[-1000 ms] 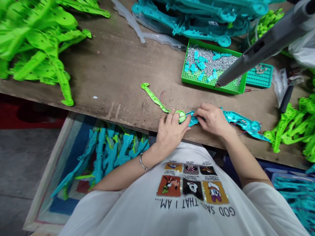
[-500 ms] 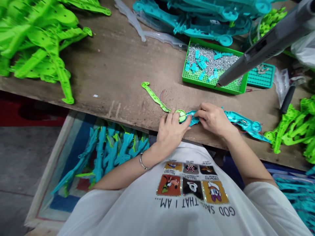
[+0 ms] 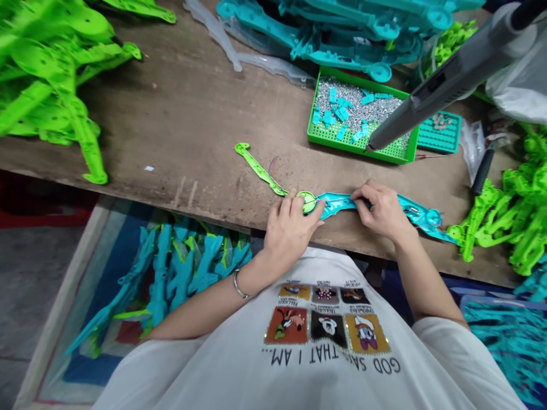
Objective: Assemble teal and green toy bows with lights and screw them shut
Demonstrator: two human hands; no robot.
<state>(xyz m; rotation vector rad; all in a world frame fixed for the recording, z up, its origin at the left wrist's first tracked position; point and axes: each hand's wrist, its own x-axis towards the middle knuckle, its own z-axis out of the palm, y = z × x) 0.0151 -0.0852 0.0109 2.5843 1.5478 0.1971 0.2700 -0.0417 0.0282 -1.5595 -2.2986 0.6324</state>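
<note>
A long plastic shell lies along the table edge, with a blue section (image 3: 337,204) in the middle and a green arm (image 3: 258,168) angled away at its left end. My left hand (image 3: 287,229) rests over the green round joint (image 3: 306,201), holding the shell down, with the thumb on the blue section. Thin wires (image 3: 273,166) stick up beside the green arm. My right hand (image 3: 382,212) is closed in a pinch above the blue section, on what looks like a thin wire running along the shell. Its fingertips partly hide the wire.
A green tray (image 3: 363,151) holds small screws and blue pieces. Above it, a grey screwdriver (image 3: 410,111) hangs down. Green shells (image 3: 55,74) pile up at left, blue shells (image 3: 333,34) at the back, more green parts (image 3: 499,210) at right. A black-handled tool (image 3: 484,171) lies nearby.
My right hand has moved right along the blue section, away from my left hand, uncovering more of the shell. My left hand stays on the joint. The view has shifted slightly.
</note>
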